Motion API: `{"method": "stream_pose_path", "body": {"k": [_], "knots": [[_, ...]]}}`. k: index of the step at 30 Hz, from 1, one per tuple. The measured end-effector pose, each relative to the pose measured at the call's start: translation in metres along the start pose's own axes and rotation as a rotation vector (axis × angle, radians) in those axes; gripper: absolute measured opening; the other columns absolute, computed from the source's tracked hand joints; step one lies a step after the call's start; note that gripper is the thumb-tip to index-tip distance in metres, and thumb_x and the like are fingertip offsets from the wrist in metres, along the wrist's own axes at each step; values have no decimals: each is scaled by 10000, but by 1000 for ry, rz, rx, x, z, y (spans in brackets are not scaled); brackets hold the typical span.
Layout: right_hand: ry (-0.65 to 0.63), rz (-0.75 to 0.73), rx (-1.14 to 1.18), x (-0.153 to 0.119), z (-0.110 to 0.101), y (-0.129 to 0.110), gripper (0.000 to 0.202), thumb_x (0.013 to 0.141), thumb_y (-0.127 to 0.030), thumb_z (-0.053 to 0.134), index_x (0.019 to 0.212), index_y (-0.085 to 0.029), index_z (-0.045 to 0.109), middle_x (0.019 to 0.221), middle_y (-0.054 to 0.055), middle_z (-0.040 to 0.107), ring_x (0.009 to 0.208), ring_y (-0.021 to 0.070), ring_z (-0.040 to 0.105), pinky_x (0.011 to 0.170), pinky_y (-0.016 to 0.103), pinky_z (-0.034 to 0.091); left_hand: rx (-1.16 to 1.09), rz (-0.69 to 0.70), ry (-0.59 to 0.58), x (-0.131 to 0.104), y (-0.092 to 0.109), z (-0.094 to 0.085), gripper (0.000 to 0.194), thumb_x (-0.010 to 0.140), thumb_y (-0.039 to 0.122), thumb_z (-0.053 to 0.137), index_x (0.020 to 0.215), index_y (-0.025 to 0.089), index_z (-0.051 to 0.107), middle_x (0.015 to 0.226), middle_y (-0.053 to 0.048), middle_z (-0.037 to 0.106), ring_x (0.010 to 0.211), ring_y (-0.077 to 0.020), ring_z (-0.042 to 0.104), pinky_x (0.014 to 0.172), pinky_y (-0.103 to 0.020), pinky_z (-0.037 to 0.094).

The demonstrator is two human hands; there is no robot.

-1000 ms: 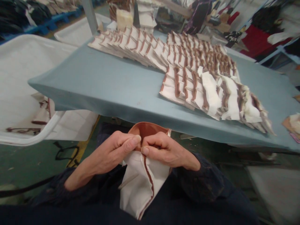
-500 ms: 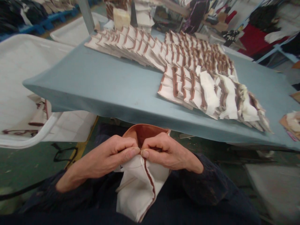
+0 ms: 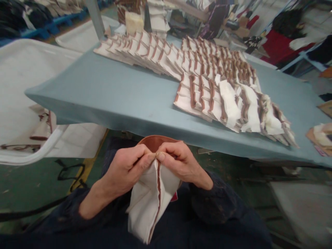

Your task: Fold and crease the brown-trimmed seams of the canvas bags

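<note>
A sewn piece with an off-white cloth backing and brown leather-like facing, perhaps a bag or shoe part [image 3: 145, 204], hangs over my lap. A raised brown seam runs down its middle. My left hand [image 3: 127, 166] pinches its upper edge at the seam between thumb and fingers. Right beside it, my right hand [image 3: 178, 160] pinches the same edge, the thumbs almost touching. Behind the hands, the brown inner side [image 3: 153, 141] of the piece curves up toward the table edge.
On the blue-covered table [image 3: 116, 90] lie rows of similar white pieces with brown edges [image 3: 204, 93]. A white plastic bin [image 3: 52, 145] with some pieces inside stands at the left. Dark straps [image 3: 71, 171] lie on the green floor. A person in dark clothing [image 3: 216, 17] is at the back.
Both hands have moved slightly up, still pinching the piece. The seam now hangs straighter, and a small red patch shows by the right side of the piece.
</note>
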State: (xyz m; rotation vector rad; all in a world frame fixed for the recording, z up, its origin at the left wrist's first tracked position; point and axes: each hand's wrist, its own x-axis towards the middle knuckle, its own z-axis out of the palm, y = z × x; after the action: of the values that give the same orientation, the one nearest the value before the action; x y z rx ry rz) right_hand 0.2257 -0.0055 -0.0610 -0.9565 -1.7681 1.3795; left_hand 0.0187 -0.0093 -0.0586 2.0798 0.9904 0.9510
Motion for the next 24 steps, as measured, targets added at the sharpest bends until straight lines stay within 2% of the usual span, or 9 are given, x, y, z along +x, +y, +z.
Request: {"method": "stream_pose_path", "body": {"k": [3, 6, 9, 13, 15, 20, 24], "knots": [[-76, -13, -2, 2, -5, -5, 415, 1043, -466, 597, 751, -173, 596, 615, -50, 440, 542, 82, 334, 504, 245, 251, -148, -88, -94, -1, -5, -8, 407, 1075, 311, 500, 682, 206, 519, 610, 55, 519, 541, -110, 447, 540, -235, 367], [-134, 12, -12, 1, -12, -11, 425, 1047, -467, 590, 741, -172, 587, 621, -48, 436, 549, 83, 347, 498, 242, 254, -250, -144, -172, -2, -10, -15, 490, 1121, 398, 382, 734, 186, 596, 677, 20, 582, 622, -138, 516, 606, -260, 417], [-147, 28, -45, -1, -18, -15, 386, 1054, -407, 584, 749, -171, 586, 633, -45, 448, 561, 86, 363, 506, 238, 270, -297, -197, -217, -2, -14, -19, 562, 1134, 430, 300, 784, 173, 657, 740, -5, 644, 684, -160, 565, 662, -279, 447], [-151, 9, -52, -2, -21, -18, 385, 1061, -388, 589, 742, -172, 576, 640, -49, 435, 571, 85, 360, 519, 237, 276, -293, -238, -244, 1, -16, -20, 527, 1111, 422, 336, 771, 177, 656, 741, -9, 650, 669, -162, 560, 650, -286, 438], [-163, 10, -52, -2, -22, -19, 410, 1069, -416, 583, 738, -175, 566, 642, -50, 427, 576, 87, 357, 522, 238, 276, -290, -245, -267, 3, -15, -20, 477, 1098, 405, 366, 749, 186, 607, 727, -2, 612, 657, -156, 534, 634, -284, 422], [-175, 25, -44, -1, -22, -19, 417, 1071, -427, 580, 734, -182, 552, 635, -57, 405, 570, 89, 333, 519, 242, 265, -292, -229, -296, 8, -8, -20, 420, 1066, 367, 442, 676, 232, 363, 651, 61, 356, 580, -115, 343, 538, -268, 296], [-182, 35, -44, -1, -21, -19, 409, 1063, -395, 582, 715, -189, 523, 622, -62, 384, 566, 90, 320, 518, 249, 249, -297, -198, -346, 10, -5, -20, 408, 1071, 335, 418, 681, 234, 354, 642, 69, 337, 582, -110, 330, 539, -262, 288]]}}
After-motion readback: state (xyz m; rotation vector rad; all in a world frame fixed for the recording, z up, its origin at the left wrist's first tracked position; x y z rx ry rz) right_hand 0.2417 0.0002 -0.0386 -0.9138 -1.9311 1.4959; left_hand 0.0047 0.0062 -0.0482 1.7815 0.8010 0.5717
